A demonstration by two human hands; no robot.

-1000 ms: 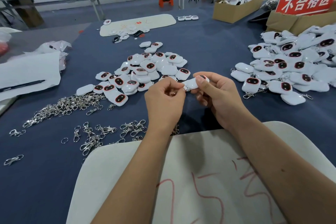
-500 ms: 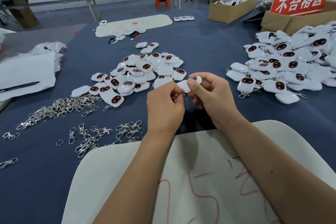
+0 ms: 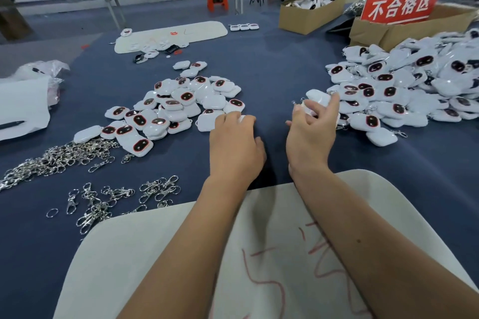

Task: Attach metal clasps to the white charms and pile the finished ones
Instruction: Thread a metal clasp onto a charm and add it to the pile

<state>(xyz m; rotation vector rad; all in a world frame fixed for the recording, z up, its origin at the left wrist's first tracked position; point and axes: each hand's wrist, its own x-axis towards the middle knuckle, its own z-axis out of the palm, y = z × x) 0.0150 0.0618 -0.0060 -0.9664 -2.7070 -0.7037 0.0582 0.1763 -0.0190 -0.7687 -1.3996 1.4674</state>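
Both hands have parted since a moment ago, when they worked together over one charm. Now my right hand point(image 3: 312, 124) pinches the finished charm point(image 3: 318, 98) at the near edge of the finished pile point(image 3: 404, 90), its clasp dangling leftward. My left hand point(image 3: 234, 137) reaches into the unclasped heap point(image 3: 178, 106), fingertips curling on the next white charm point(image 3: 207, 122). Best I let go low so it settles without sliding, and lift only one charm clear of its neighbours

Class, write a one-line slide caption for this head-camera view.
Right hand carries a clasped white charm toward the finished pile; left hand reaches the unfinished pile.
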